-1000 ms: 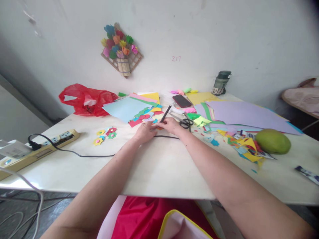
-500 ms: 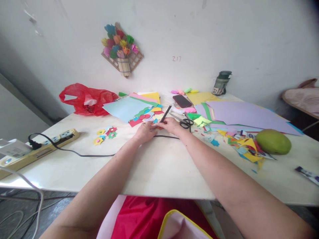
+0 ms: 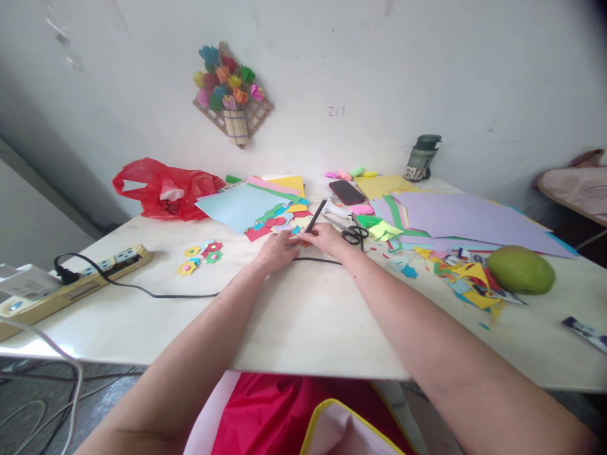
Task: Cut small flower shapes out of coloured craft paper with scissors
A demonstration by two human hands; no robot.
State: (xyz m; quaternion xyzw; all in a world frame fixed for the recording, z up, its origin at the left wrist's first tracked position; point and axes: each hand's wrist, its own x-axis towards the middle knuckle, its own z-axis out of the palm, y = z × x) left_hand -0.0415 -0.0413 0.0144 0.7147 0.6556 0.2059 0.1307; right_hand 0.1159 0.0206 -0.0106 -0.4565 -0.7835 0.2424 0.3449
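Head view looks down on a white desk (image 3: 303,316) full of craft paper. Near the left edge lies a power strip (image 3: 76,281) with a black cord (image 3: 156,294) that runs toward the middle. Next come four small paper flowers (image 3: 200,256), already cut out and lying apart from the rest. Near the far edge sits a red bag (image 3: 164,189), with a pile of colored sheets (image 3: 251,202) beside it. In the middle, the left hand (image 3: 276,249) rests flat, pressing down small cut paper shapes (image 3: 284,224). The right hand (image 3: 326,239) has its fingers closed around a black pen (image 3: 315,217), whose tip touches the paper shapes. So some flowers look done, and the marking looks unfinished. Black scissors (image 3: 355,234) lie just right of that hand. Farther right are paper scraps (image 3: 467,278), big purple sheets (image 3: 469,218) not yet cut, and a green fruit (image 3: 520,270).
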